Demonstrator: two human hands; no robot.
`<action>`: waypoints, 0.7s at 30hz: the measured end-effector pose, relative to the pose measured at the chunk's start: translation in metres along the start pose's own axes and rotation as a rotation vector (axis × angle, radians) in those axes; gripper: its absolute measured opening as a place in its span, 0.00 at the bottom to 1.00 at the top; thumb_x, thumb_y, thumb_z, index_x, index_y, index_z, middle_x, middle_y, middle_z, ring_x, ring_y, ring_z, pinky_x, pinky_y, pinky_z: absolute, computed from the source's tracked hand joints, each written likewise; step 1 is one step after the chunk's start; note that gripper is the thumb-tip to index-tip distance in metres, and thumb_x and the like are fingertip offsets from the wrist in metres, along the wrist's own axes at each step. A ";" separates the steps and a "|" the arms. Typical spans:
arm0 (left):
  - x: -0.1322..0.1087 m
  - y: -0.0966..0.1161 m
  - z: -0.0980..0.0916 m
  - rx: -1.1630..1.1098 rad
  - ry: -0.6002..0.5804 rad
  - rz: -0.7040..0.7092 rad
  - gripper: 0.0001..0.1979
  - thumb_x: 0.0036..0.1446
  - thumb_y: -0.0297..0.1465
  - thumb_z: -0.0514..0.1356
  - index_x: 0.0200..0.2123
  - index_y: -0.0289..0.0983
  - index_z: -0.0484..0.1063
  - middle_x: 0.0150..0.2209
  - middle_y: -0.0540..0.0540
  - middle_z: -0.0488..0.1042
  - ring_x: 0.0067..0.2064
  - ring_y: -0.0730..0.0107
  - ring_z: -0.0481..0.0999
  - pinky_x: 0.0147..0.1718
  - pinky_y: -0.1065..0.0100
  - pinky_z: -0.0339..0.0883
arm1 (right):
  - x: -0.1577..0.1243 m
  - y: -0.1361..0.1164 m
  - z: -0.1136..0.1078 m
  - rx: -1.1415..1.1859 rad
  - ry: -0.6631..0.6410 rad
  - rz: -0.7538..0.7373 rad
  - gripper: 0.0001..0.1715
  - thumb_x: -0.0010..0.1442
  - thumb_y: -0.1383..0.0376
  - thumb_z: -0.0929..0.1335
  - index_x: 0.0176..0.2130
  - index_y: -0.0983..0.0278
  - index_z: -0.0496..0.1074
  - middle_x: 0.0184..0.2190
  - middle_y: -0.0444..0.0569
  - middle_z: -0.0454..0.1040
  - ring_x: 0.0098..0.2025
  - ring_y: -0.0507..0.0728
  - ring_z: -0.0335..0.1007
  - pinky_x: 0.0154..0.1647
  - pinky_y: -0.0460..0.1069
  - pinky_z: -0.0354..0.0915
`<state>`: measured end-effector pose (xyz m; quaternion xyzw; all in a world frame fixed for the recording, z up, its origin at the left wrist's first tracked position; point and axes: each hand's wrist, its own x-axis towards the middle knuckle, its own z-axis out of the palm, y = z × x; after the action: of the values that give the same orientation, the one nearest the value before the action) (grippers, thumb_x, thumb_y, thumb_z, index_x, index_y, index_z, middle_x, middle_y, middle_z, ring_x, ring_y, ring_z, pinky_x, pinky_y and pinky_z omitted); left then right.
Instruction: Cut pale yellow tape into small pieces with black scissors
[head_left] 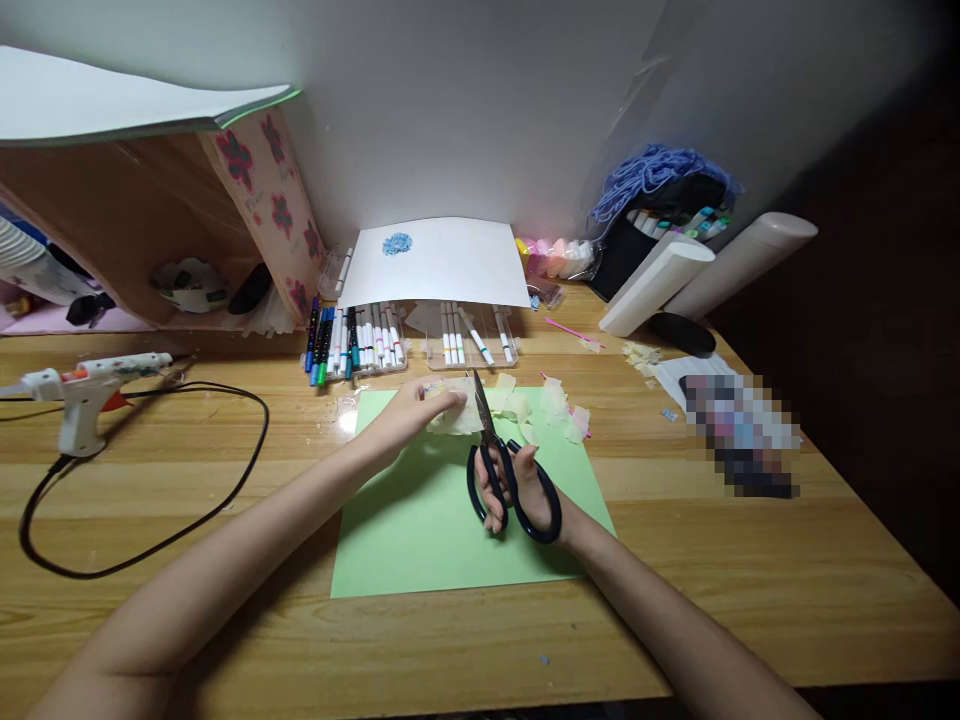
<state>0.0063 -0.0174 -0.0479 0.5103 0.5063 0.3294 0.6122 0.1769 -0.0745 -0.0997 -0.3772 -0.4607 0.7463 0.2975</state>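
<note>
Between the thumb and fingers of my left hand is a thin, pale yellow piece of paper. My right hand grips a pair of black-handled scissors, fingers and thumb through the loops. The blades point away from me and meet the right edge of the paper; whether they have cut into it I cannot tell. Under both hands lies a light green sheet. Several pale yellow scraps rest along its far right part, beside the scissor blades.
A glue gun with a looping black cable lies to the left. Beyond the green sheet are trays of markers and a white sheet with a blue patch. White rolls and a pixelated item sit on the right.
</note>
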 end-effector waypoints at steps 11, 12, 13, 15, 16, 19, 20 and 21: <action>0.001 -0.003 0.001 0.001 -0.027 0.023 0.10 0.51 0.37 0.58 0.27 0.36 0.69 0.27 0.50 0.68 0.28 0.74 0.66 0.28 0.72 0.57 | 0.004 0.002 0.000 0.071 0.090 -0.006 0.39 0.39 0.30 0.62 0.25 0.63 0.60 0.07 0.35 0.59 0.07 0.48 0.54 0.08 0.41 0.53; 0.001 -0.003 0.001 0.000 -0.031 0.021 0.10 0.52 0.38 0.58 0.27 0.36 0.68 0.27 0.51 0.68 0.28 0.74 0.65 0.28 0.72 0.57 | 0.004 0.002 0.001 0.093 0.104 -0.009 0.39 0.38 0.30 0.62 0.25 0.63 0.60 0.07 0.35 0.58 0.07 0.48 0.54 0.07 0.41 0.53; 0.001 -0.004 0.001 0.001 -0.031 0.020 0.11 0.52 0.38 0.58 0.27 0.36 0.68 0.27 0.50 0.68 0.28 0.74 0.66 0.28 0.72 0.57 | 0.004 0.001 0.001 0.120 0.117 -0.010 0.40 0.37 0.30 0.62 0.25 0.63 0.60 0.07 0.35 0.58 0.07 0.48 0.54 0.07 0.42 0.54; 0.002 -0.004 0.001 0.010 -0.014 0.024 0.12 0.52 0.39 0.58 0.28 0.35 0.69 0.28 0.50 0.69 0.29 0.74 0.66 0.29 0.71 0.57 | 0.003 -0.005 0.002 0.183 0.125 0.010 0.43 0.33 0.27 0.58 0.25 0.63 0.60 0.08 0.37 0.60 0.08 0.49 0.56 0.10 0.44 0.60; 0.002 -0.005 0.001 0.017 -0.001 0.025 0.13 0.52 0.40 0.59 0.28 0.35 0.69 0.28 0.50 0.69 0.29 0.73 0.66 0.29 0.71 0.57 | 0.002 -0.009 0.003 0.225 0.119 0.028 0.45 0.33 0.26 0.55 0.25 0.63 0.61 0.09 0.38 0.61 0.09 0.50 0.59 0.13 0.46 0.64; 0.004 -0.006 -0.001 0.036 0.027 0.028 0.16 0.51 0.43 0.59 0.27 0.34 0.68 0.26 0.51 0.68 0.27 0.75 0.65 0.28 0.71 0.56 | -0.004 -0.022 0.005 0.371 0.076 0.096 0.48 0.38 0.26 0.49 0.27 0.64 0.63 0.14 0.43 0.66 0.15 0.53 0.65 0.26 0.54 0.71; 0.005 -0.006 -0.002 0.042 0.034 0.033 0.17 0.52 0.44 0.59 0.25 0.35 0.67 0.24 0.51 0.66 0.26 0.75 0.63 0.26 0.72 0.54 | -0.005 -0.025 0.006 0.409 0.074 0.107 0.48 0.41 0.27 0.48 0.28 0.64 0.63 0.15 0.44 0.66 0.16 0.53 0.66 0.29 0.55 0.71; 0.005 -0.006 -0.002 0.052 0.042 0.039 0.18 0.52 0.44 0.58 0.23 0.35 0.65 0.22 0.53 0.64 0.24 0.76 0.61 0.25 0.72 0.52 | -0.006 -0.027 0.006 0.436 0.080 0.105 0.47 0.43 0.27 0.48 0.28 0.64 0.64 0.15 0.44 0.66 0.17 0.53 0.66 0.30 0.56 0.71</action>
<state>0.0050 -0.0137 -0.0546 0.5288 0.5173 0.3387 0.5814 0.1780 -0.0716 -0.0713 -0.3568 -0.2560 0.8271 0.3508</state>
